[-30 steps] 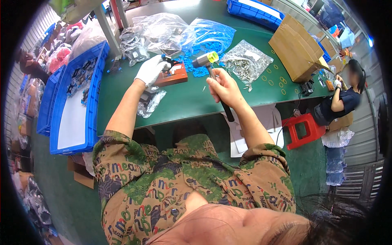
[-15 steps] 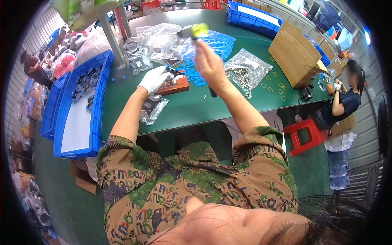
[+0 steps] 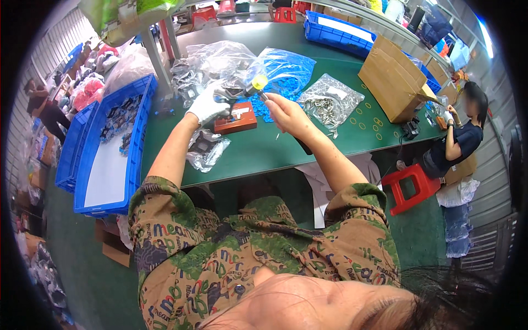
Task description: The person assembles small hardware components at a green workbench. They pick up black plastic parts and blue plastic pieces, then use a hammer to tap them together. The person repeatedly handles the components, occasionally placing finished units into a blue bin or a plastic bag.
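Right hand (image 3: 286, 113) is closing round a mallet (image 3: 257, 83) – I am raising it over the red block (image 3: 236, 117). Gloved left hand (image 3: 208, 105) is pinching a dark part (image 3: 224, 97) on that block. Bagged parts (image 3: 329, 100) are waiting – much is remaining, I judge.

So a green counter (image 3: 264, 151) is seen running across the shot, and it's pretty loaded. A reddish-brown block (image 3: 236, 117) is sat near the middle, with a small clear bag of dark parts (image 3: 204, 149) laid just in front of it toward the near edge. Behind it, a blue bag of small blue pieces (image 3: 286, 71) and crumpled clear bags (image 3: 212, 63) are piled up. A clear bag of silvery metal bits (image 3: 327, 102) is placed to the right, yellowish rings (image 3: 367, 122) are scattered beside it, and a cardboard box (image 3: 391, 78) is parked past those. A blue tray (image 3: 335, 27) is set at the far edge.
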Demonstrator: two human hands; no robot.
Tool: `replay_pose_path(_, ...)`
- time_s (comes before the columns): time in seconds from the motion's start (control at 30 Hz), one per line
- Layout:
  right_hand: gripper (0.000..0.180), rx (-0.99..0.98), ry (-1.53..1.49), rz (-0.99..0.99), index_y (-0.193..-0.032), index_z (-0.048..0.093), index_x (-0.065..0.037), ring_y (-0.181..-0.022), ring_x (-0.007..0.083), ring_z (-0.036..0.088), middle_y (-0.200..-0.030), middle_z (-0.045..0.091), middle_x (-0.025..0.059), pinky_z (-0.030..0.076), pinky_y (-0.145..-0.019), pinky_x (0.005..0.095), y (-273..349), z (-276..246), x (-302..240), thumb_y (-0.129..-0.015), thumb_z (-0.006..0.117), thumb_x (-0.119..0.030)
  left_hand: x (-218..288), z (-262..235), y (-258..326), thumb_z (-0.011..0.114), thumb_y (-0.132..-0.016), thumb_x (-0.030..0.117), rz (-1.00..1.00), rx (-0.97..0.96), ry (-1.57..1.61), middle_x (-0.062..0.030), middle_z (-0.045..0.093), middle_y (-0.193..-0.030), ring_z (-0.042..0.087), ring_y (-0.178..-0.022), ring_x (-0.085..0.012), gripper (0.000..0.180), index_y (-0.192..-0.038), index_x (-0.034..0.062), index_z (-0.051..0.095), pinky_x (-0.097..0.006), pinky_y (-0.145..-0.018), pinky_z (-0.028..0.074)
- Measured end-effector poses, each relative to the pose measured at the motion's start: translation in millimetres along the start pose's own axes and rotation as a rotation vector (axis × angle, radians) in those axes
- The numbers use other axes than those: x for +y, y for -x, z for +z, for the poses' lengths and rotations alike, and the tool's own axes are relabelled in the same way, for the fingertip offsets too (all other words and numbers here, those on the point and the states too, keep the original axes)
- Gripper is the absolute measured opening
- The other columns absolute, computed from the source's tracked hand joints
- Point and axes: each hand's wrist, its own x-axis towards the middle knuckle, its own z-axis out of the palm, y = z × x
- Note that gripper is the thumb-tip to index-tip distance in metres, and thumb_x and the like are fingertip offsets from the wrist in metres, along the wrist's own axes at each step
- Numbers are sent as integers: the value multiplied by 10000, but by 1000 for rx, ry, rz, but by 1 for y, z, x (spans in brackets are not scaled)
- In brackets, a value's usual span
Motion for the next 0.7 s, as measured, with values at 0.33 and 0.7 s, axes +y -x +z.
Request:
replay_pose_path(0.33,383,63,-82,36,-1379,576,-60,-526,84,508,-691,552,-2,421,-488,280,30,-2,19,-1069,522,-279,26,-32,9,773,-805,414,106,-196,-1087,-154,691,-1102,666,-1019,-329,372,-928,64,748,-391,-901,530)
replay_pose_path(0.7,380,30,-117,32,-1378,566,-24,-517,63,454,-691,497,-20,396,-470,257,26,9,18,-1077,509,-248,4,8,10,660,-911,415,67,43,-594,-195,718,-1021,667,-967,-399,388,-1090,73,698,-436,-851,513)
